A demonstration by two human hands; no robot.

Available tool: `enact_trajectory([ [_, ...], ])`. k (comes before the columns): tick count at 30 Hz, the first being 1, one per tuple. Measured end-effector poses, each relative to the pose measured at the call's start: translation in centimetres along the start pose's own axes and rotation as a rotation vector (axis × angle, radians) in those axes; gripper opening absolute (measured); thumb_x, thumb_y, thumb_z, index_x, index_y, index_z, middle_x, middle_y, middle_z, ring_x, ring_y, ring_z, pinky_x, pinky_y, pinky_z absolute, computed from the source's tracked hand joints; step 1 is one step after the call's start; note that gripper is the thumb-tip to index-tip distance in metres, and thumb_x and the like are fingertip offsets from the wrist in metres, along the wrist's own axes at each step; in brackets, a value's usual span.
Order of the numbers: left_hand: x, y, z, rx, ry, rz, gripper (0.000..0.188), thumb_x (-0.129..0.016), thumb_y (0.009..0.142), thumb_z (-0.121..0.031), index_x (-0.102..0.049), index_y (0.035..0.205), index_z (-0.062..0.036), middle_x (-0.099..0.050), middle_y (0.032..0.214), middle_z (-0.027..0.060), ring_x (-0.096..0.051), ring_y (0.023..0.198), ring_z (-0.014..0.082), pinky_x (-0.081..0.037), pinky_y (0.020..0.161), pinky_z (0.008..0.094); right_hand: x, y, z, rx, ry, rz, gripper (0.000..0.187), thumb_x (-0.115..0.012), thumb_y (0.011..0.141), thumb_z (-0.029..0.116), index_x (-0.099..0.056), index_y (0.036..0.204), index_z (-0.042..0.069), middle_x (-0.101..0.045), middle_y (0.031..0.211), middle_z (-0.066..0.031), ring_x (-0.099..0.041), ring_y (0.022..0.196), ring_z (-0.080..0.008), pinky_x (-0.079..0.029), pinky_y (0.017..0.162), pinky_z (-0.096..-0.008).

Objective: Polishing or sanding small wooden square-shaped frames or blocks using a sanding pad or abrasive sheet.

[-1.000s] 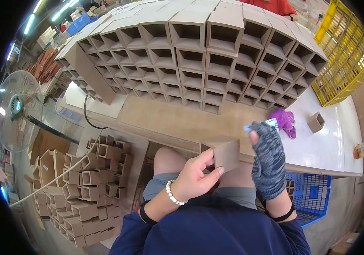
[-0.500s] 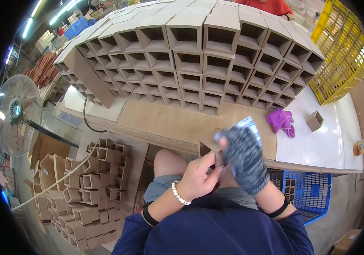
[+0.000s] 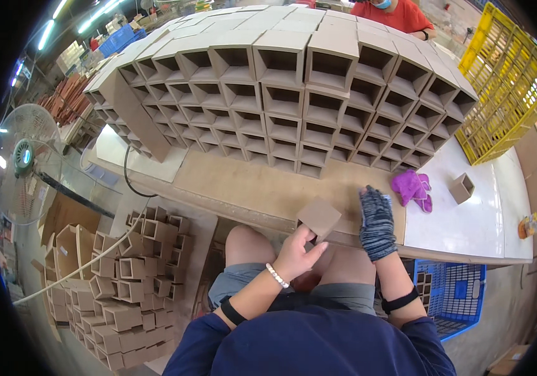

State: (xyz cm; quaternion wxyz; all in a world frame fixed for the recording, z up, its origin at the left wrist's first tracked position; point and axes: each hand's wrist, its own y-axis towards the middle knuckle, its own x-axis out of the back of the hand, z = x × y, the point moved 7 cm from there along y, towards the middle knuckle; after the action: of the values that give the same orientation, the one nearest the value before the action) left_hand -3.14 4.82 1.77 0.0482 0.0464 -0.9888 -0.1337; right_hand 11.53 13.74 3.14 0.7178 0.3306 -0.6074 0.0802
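Observation:
A grey-brown square box [image 3: 320, 216] with an open side is held by my left hand [image 3: 295, 254] above the table's front edge; the thumb is outside, while the other fingertips are partly hidden in its opening. My right hand [image 3: 378, 225], in a grey knitted glove, is apart from the box, to its right, over the table edge. Its fingers are curled on a pale sheet [image 3: 387, 199], of which only a sliver shows. Beyond both hands stands a wide stack of similar boxes [image 3: 281, 94], several rows high, openings toward me.
On the table [image 3: 469, 229], a purple cloth [image 3: 411, 188], a single box [image 3: 462, 188] and a small bottle [image 3: 531, 225] lie right. A yellow crate [image 3: 500, 88] stands behind; a blue crate [image 3: 459, 301] sits below. Piled boxes [image 3: 124, 301] and a fan [image 3: 24, 156] are left. A co-worker [image 3: 394, 17] is opposite.
My right hand has drawn away from the box to the right, and its sheet is now mostly hidden. My left hand has raised and turned the box, bringing a broad face into view.

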Motion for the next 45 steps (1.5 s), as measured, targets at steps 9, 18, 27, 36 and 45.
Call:
enact_trajectory([
  [9, 1.5, 0.8, 1.9, 0.265, -0.368, -0.182, 0.019, -0.056, 0.083, -0.008, -0.052, 0.099, 0.0007, -0.062, 0.085, 0.0062, -0.058, 0.076, 0.0129, -0.045, 0.065, 0.0260, 5.5, 0.8, 1.1, -0.081, 0.334, -0.186, 0.060, -0.054, 0.067, -0.001, -0.042, 0.126, 0.003, -0.042, 0.128, -0.0179, -0.041, 0.118, -0.0308, -0.030, 0.102, -0.0379],
  [18, -0.4, 0.7, -1.2, -0.047, 0.399, 0.001, 0.014, -0.059, 0.077, -0.007, -0.050, 0.084, -0.0013, -0.061, 0.076, 0.0162, -0.060, 0.066, 0.0320, -0.046, 0.057, 0.0338, 1.4, 2.6, 4.7, 0.160, 0.112, 0.060, 0.038, -0.048, 0.077, 0.015, -0.052, 0.113, 0.004, -0.051, 0.118, -0.0157, -0.047, 0.111, -0.0315, -0.031, 0.099, -0.0431],
  [27, -0.3, 0.6, -1.8, -0.105, 0.397, -0.013, 0.016, -0.058, 0.075, -0.009, -0.043, 0.075, -0.0019, -0.051, 0.066, 0.0164, -0.052, 0.060, 0.0366, -0.040, 0.052, 0.0436, 3.0, 1.9, 7.0, 0.189, 0.260, -0.070, 0.020, -0.048, 0.083, 0.010, -0.054, 0.100, 0.000, -0.057, 0.100, -0.0181, -0.053, 0.097, -0.0305, -0.039, 0.090, -0.0403],
  [36, -0.6, 0.1, -1.3, -0.169, 0.457, 0.006, 0.012, -0.056, 0.075, -0.006, -0.045, 0.079, -0.0011, -0.053, 0.067, 0.0161, -0.054, 0.062, 0.0351, -0.042, 0.052, 0.0407, 4.7, 0.3, 9.9, 0.371, 0.279, 0.003, 0.032, -0.048, 0.076, 0.013, -0.054, 0.105, 0.002, -0.055, 0.108, -0.0160, -0.050, 0.104, -0.0299, -0.034, 0.095, -0.0403],
  [45, -1.4, -0.1, -1.7, -0.243, 0.464, -0.051, 0.014, -0.057, 0.072, -0.004, -0.047, 0.081, -0.0011, -0.053, 0.067, 0.0161, -0.053, 0.062, 0.0350, -0.041, 0.054, 0.0423, 4.4, 0.0, 8.7, 0.271, 0.210, 0.062, 0.040, -0.046, 0.078, 0.014, -0.049, 0.115, -0.001, -0.050, 0.117, -0.0184, -0.046, 0.112, -0.0303, -0.031, 0.099, -0.0433],
])
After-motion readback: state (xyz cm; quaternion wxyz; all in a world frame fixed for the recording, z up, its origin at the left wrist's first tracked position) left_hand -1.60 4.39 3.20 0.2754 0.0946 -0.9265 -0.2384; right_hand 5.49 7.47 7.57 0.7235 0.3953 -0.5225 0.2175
